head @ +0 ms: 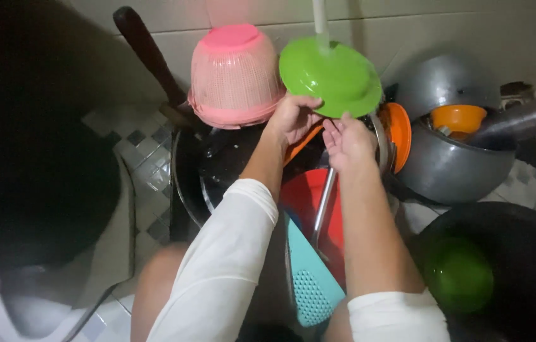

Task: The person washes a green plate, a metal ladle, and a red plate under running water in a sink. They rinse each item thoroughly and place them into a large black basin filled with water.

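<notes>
Risk, big pans: the grey metal pans [452, 168] at right of the frame lean on each other with an orange bowl [458, 117] inside; I judge a knock from an elbow could set them sliding.
Risk, green bowl: the green plastic bowl [331, 76] sits upper centre under a thin water stream [321, 22]; wet smooth plastic held only at the rim could slip and drop onto the pile below.
Dark pot: wide, round, black, lower right [502, 266], with a green round thing [459, 273] inside, blurred.
Pink colander: upturned, ribbed mesh plastic, dome-shaped, upper centre-left [235, 76].
Red basin: glossy plastic, centre [306, 196], a shiny metal handle [323, 206] lying across it.
Teal board: flat, matte, perforated end, bottom centre [311, 282].
Left hand: [293, 117] fingers curled on the green bowl's lower rim, holding it tilted.
Right hand: [347, 142] fingers loosely spread, tips touching the bowl's underside edge, not clamped.
Floor: small checked tiles, wet-looking, left of centre [144, 152].
</notes>
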